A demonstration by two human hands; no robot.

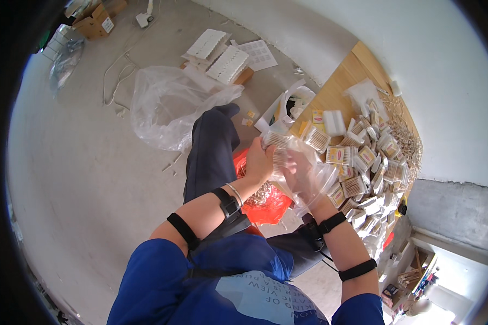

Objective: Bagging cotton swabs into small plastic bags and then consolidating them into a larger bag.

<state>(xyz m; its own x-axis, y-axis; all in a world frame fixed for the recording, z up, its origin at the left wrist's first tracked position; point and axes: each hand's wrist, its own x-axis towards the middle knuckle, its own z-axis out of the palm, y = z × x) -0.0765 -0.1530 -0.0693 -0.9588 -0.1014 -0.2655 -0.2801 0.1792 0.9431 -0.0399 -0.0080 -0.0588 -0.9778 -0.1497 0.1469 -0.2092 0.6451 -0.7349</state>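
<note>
My left hand (pixel 259 162) is closed on a small clear pack of cotton swabs (pixel 276 140) with thin wooden sticks. Close beside it, my right hand (pixel 302 176) shows blurrily through a clear plastic bag (pixel 321 181); its fingers are bent against the film next to the pack. Whether that hand is inside the bag or behind it I cannot tell. Below both hands, a red plastic bag (pixel 274 208) holds loose thin sticks between my legs.
At the right, a wooden table (pixel 331 89) bears many swab packs (pixel 366 157) and a heap of loose sticks (pixel 409 138). A white bag-lined bin (pixel 276 111) stands beside it. On the floor lie a large clear bag (pixel 160 108), white trays (pixel 228 64) and a cable (pixel 111 81).
</note>
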